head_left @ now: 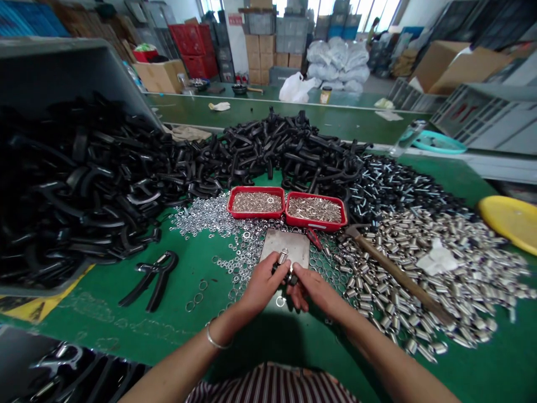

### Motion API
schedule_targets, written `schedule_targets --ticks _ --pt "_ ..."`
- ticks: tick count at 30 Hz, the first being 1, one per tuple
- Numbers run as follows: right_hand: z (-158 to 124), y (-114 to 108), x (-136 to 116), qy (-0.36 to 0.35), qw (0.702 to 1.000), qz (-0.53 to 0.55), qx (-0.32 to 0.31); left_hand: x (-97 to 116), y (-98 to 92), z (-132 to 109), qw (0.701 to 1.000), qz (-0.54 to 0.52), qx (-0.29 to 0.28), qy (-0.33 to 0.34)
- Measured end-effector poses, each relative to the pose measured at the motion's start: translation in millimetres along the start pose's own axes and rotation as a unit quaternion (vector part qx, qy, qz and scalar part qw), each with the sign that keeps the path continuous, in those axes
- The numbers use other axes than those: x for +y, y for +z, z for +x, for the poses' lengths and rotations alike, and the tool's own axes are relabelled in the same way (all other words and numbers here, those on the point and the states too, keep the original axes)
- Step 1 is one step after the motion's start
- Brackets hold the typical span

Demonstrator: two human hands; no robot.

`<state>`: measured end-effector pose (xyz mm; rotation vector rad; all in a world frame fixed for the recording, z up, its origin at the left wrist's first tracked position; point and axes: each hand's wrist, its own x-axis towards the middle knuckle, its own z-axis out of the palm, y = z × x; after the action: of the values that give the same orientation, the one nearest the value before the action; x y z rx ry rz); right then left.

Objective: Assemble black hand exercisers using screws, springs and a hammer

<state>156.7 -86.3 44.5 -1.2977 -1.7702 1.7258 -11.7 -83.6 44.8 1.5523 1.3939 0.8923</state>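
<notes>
My left hand (260, 285) and my right hand (315, 290) meet over the near edge of a small metal plate (293, 244) on the green table (188, 319). Both are closed on a small black part with a metal spring (282, 257) sticking up from it. A loose washer (279, 301) lies just below my hands. A bracelet (215, 340) circles my left wrist.
Two red trays (255, 202) (316, 211) of small metal parts sit behind the plate. Washers (201, 218) spread left, springs (423, 263) right, with a hammer (394, 273) across them. Black plastic handles (75, 179) pile left and behind; an assembled black gripper (153, 279) lies near left. Yellow dish (512, 219) far right.
</notes>
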Motion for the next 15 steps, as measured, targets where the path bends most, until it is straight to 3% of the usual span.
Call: schedule_targets --ticks 2,5,7,9,13,15 --pt "0 0 3 -0.011 1.000 0.010 0.015 -1 0.6 0 1.000 0.013 -0.001 0.007" --pt "-3 1 5 -0.063 0.979 -0.152 0.124 -4 3.1 1 1.000 0.014 0.006 0.000" --pt "-4 3 5 -0.070 0.951 -0.261 0.151 -7 5.3 1 1.000 0.011 0.014 -0.009" --pt "-4 3 5 -0.059 0.946 -0.289 0.137 -11 7.1 1 1.000 0.005 0.016 -0.021" --pt "-1 5 7 -0.033 0.980 -0.190 0.044 -17 7.4 -1 0.998 -0.015 -0.007 -0.056" --pt "-2 7 8 -0.033 0.976 -0.205 0.063 -18 6.4 0 0.998 -0.012 -0.001 -0.058"
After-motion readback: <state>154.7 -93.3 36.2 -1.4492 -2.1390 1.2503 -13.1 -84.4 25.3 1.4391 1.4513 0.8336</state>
